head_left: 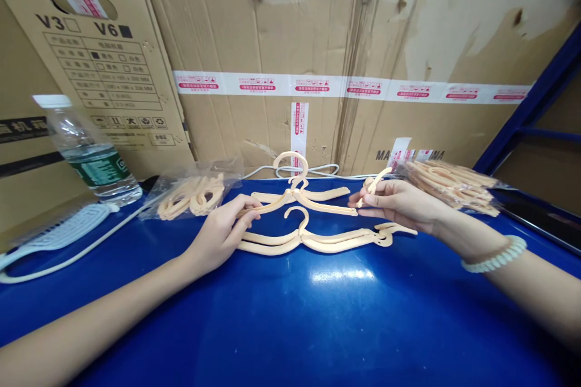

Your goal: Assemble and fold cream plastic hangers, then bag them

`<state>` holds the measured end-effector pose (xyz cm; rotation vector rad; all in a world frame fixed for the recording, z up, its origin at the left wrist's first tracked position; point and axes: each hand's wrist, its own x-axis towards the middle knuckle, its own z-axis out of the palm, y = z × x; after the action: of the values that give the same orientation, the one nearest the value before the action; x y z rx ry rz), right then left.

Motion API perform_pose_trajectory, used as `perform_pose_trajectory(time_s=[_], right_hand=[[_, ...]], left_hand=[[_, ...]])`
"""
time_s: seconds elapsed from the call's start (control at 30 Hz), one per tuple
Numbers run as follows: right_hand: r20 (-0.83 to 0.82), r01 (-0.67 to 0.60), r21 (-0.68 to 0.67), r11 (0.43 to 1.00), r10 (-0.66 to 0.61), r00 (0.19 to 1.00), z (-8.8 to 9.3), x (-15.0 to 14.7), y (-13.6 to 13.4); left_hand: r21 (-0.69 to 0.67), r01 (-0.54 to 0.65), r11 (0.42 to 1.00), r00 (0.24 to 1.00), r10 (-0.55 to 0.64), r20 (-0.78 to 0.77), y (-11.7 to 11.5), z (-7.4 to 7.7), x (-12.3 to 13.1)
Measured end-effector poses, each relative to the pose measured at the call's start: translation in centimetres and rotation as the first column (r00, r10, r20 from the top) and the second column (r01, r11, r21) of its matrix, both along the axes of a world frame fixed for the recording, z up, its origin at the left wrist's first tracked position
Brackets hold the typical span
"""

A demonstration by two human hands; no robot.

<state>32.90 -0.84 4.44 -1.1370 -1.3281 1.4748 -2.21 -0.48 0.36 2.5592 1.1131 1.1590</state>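
The person's left hand [229, 227] is gripping the left arm of a cream, slim-armed hanger with a curved hook [329, 207], thumb and fingers closing together on it. This hanger is extending rightward above a glossy blue table surface [272, 326], its right end reaching just beside the right hand [399, 202]. The right hand, wearing a pale beaded-looking bracelet [497, 255] at the wrist, is pinching a small cream curved piece [376, 181] between thumb and fingers. Whether that piece is touching the hanger's end, the inspector cannot tell.

Nearer the person, a second cream hanger with doubled arms and a hook [336, 246] is lying on the blue surface; a cream curved end piece [385, 234] is sitting at its right end. More cream arms are showing directly behind the gripped hanger.

A clear plastic bag of cream looped parts [206, 201] is lying beyond the left hand; a clear bag of long cream parts [449, 184] is resting beyond the right forearm. At far left, a clear white-capped bottle with a green label [102, 166] is standing behind a pale, slotted brush-like object [68, 230]. Brown cardboard [254, 24] is forming the backdrop.
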Motion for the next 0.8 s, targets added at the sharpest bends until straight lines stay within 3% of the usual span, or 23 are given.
perform_pose_trajectory(time_s=[0.17, 0.4, 0.7, 0.8], right_hand=[[-0.052, -0.122, -0.098, 0.988, 0.117, 0.992, 0.3, 0.1, -0.2], [-0.045, -0.148, -0.166, 0.975, 0.142, 0.989, 0.1, -0.3, -0.4], [-0.032, -0.109, -0.163, 0.981, 0.105, 0.994, 0.1, -0.8, -0.6], [0.024, -0.031, -0.095, 0.995, 0.034, 0.999, -0.4, -1.3, -0.7]], left_hand=[[0.012, -0.014, 1.000, 1.000, 0.014, -0.004, -0.1, 0.2, 0.1], [0.069, -0.011, 0.998, 1.000, 0.011, -0.009, -0.3, 0.2, 0.1], [0.114, 0.016, 0.993, 0.999, -0.012, -0.037, -0.4, 0.2, 0.2], [0.118, 0.025, 0.993, 0.999, -0.020, -0.040, -0.4, 0.2, 0.2]])
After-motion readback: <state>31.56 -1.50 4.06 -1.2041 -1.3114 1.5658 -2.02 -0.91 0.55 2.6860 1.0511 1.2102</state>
